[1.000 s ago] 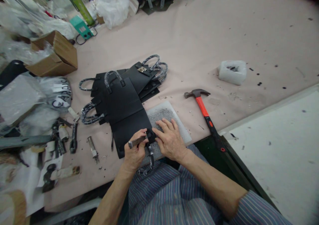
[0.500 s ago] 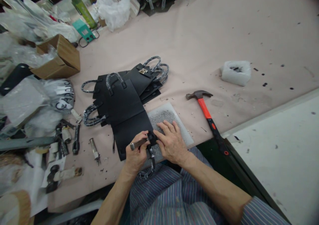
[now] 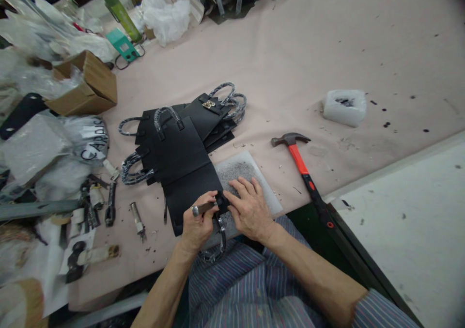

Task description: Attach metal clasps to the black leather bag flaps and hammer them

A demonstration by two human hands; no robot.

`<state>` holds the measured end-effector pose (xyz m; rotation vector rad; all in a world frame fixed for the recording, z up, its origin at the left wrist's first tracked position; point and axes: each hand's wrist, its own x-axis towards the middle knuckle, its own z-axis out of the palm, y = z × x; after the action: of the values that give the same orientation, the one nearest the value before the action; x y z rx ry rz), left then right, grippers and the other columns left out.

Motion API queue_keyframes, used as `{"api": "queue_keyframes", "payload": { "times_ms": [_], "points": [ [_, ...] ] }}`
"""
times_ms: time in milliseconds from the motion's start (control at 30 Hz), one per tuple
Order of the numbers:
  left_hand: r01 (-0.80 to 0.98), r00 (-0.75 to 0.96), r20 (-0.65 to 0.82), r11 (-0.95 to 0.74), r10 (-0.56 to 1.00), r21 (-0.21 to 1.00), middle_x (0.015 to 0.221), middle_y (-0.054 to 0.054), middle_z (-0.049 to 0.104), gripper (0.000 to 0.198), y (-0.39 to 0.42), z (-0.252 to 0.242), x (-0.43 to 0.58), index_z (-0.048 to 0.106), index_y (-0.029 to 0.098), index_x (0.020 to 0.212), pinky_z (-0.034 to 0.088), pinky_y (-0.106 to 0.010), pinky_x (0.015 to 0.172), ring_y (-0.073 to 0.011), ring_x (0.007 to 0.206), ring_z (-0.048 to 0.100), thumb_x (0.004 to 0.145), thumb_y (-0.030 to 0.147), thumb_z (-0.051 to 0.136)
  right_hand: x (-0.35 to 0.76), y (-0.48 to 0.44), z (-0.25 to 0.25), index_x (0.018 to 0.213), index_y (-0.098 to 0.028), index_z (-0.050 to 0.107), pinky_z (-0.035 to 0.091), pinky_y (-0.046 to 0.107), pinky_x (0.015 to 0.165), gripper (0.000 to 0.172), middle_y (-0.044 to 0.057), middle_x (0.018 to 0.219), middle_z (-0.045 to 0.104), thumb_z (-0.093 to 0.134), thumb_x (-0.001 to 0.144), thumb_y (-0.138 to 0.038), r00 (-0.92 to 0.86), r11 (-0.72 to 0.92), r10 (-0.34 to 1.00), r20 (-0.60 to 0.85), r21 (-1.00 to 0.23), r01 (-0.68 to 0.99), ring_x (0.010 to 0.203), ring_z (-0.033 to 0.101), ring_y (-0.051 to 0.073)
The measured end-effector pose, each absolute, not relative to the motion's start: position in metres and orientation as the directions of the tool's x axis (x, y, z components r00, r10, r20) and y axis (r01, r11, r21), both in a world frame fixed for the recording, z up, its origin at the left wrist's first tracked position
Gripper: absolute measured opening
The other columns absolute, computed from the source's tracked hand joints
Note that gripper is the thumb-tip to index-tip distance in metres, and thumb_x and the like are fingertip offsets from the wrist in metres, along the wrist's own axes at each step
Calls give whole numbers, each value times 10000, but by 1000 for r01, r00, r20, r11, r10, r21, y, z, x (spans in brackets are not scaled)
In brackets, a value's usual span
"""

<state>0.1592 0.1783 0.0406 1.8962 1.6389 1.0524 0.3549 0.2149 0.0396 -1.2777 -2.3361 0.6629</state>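
My left hand [image 3: 197, 227] is closed around a metal hand punch [image 3: 203, 208]. Its working end is at the edge of a flat black bag panel [image 3: 192, 187], close to a small black tab. My right hand [image 3: 252, 210] lies with fingers spread, thumb and forefinger pressing by the tab, the other fingers on a worn white cutting board [image 3: 268, 195]. A plastic-wrapped handle [image 3: 222, 243] hangs from the panel toward my lap. The punch's tip is hidden between the fingers.
A claw hammer [image 3: 298, 159] with red and black grip lies to the right, its handle over the table edge. Beyond it sits a white block [image 3: 345, 107]. More black bag pieces [image 3: 207, 117] are stacked ahead. Several tools, including another punch [image 3: 137, 221], lie left, near a cardboard box [image 3: 87, 83].
The upper end of the punch has shifted very slightly right and up with my left hand. My right hand stays in place.
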Motion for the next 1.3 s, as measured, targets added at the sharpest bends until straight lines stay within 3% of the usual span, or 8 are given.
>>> {"api": "queue_keyframes", "payload": {
  "times_ms": [367,500,600,733,900,1033,1167,1300],
  "points": [
    [664,-33,307,-209,951,718,1095,-80,752,95,180,42,169,625,192,1005,601,-379,952,-204,1046,730,925,162,582,354,214,38,1286,-223,640,174,602,1203,382,118,1433,550,585,908,-210,-483,473,859,167,-618,628,1405,377,332],
    [629,-68,315,-204,947,750,1061,-74,756,104,182,42,172,631,193,985,605,-352,930,-200,1018,739,898,156,588,377,222,39,1235,-194,640,349,516,1137,336,130,1355,586,542,914,-194,-391,478,873,292,-675,562,1290,495,286],
    [594,-98,300,-186,949,783,1044,-72,756,112,180,39,172,634,198,977,604,-341,918,-200,1002,741,884,154,587,417,236,37,1268,-156,614,421,501,1052,369,174,1336,575,551,913,-237,-209,329,941,268,-570,752,1230,514,320],
    [577,-100,253,-152,962,803,1057,-70,753,131,179,35,171,652,203,992,594,-341,923,-204,1004,737,882,166,590,468,257,33,1274,-106,609,414,537,999,430,229,1246,577,585,879,-276,-40,45,999,24,-343,938,1167,512,391],
    [577,-97,256,-155,962,802,1024,-57,753,143,180,36,171,666,207,990,582,-329,902,-200,969,735,869,168,599,483,273,39,1232,-112,579,420,478,989,428,219,1201,556,581,811,-184,245,-361,931,-269,-598,716,1191,525,354],
    [567,-108,246,-144,963,811,944,-39,751,145,179,37,171,677,214,964,580,-307,831,-193,877,732,854,159,599,472,278,57,794,-186,576,524,369,734,68,78,786,593,600,745,-145,182,-458,881,-438,-687,564,831,636,254],
    [558,-110,238,-139,965,818,912,-27,752,152,179,36,169,697,227,945,573,-296,804,-192,843,728,842,152,613,452,269,85,670,-223,431,432,230,458,214,-49,566,428,557,843,-210,17,-517,833,-553,-767,380,449,439,106],
    [553,-106,251,-153,962,819,923,-26,759,170,179,35,168,707,238,956,577,-306,810,-200,850,734,842,151,615,425,246,134,808,-235,468,268,194,350,301,-99,563,339,443,972,-486,-85,-444,874,-479,-857,261,374,271,78]
  ]
}}
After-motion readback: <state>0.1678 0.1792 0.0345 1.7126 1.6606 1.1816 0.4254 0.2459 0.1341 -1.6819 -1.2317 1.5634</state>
